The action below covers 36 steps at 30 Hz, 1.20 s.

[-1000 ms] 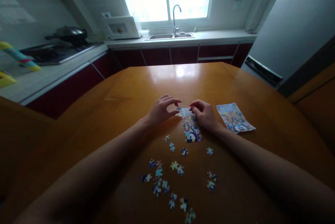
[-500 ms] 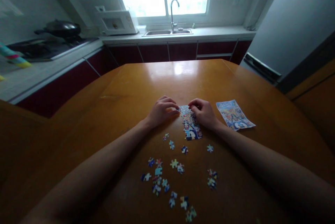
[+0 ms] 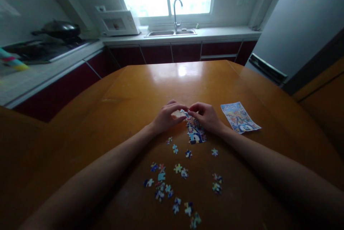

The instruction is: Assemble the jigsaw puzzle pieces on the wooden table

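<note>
A partly joined strip of colourful jigsaw puzzle (image 3: 196, 131) lies on the wooden table (image 3: 139, 90). My left hand (image 3: 166, 117) and my right hand (image 3: 205, 117) meet at the strip's far end. The fingertips of both hands pinch together there, on a small puzzle piece (image 3: 185, 112) at the top edge. Several loose pieces (image 3: 172, 183) are scattered nearer to me. A printed reference picture (image 3: 239, 118) lies flat just right of my right hand.
Beyond the table runs a kitchen counter with a sink and tap (image 3: 174, 31), a white microwave (image 3: 116, 24) and a wok on the stove (image 3: 60, 29) at left. A grey fridge (image 3: 292, 25) stands at right.
Both hands have drawn closer together at the puzzle's far end. The fingers, earlier a little apart on each side, now pinch at the same spot.
</note>
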Tool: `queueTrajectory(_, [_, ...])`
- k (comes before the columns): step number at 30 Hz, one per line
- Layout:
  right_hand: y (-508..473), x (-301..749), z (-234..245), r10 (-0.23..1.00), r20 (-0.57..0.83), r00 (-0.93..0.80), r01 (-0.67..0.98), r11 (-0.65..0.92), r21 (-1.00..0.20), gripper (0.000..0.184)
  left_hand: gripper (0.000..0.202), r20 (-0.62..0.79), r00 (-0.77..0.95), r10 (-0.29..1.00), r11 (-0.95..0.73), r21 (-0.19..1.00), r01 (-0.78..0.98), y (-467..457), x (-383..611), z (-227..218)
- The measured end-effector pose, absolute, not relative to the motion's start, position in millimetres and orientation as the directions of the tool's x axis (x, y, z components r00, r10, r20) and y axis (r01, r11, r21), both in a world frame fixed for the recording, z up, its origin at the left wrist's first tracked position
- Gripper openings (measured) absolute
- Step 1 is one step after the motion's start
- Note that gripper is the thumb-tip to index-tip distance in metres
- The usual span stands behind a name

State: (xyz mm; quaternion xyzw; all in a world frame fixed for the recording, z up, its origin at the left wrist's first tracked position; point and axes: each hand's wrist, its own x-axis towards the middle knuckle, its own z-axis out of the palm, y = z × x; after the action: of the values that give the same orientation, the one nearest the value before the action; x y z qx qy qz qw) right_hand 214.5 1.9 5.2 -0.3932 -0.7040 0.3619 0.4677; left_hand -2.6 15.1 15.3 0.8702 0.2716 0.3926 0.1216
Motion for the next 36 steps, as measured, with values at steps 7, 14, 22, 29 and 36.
queueTrajectory(7, [3,214,2,0.928,0.318,-0.196,0.119,0.344,-0.931,0.018,0.018,0.664,0.451,0.597,-0.801,0.46,0.383,13,4,12])
queueTrajectory(14, [-1,212,6,0.947,0.248,-0.202,0.04,0.261,-0.965,0.02,0.015,0.678,0.508,0.532,-0.843,0.362,0.399,11,9,10])
queueTrajectory(22, [0,213,4,0.95,0.27,-0.158,0.062,0.283,-0.957,0.013,0.008,0.639,0.519,0.568,-0.817,0.365,0.447,16,0,10])
queueTrajectory(29, [4,215,2,0.942,0.327,-0.076,0.177,0.335,-0.925,0.011,0.012,0.522,0.605,0.601,-0.799,0.4,0.45,27,-16,6])
queueTrajectory(36, [2,215,6,0.94,0.329,-0.091,0.201,0.34,-0.919,0.011,0.015,0.504,0.617,0.604,-0.796,0.419,0.436,28,-14,5])
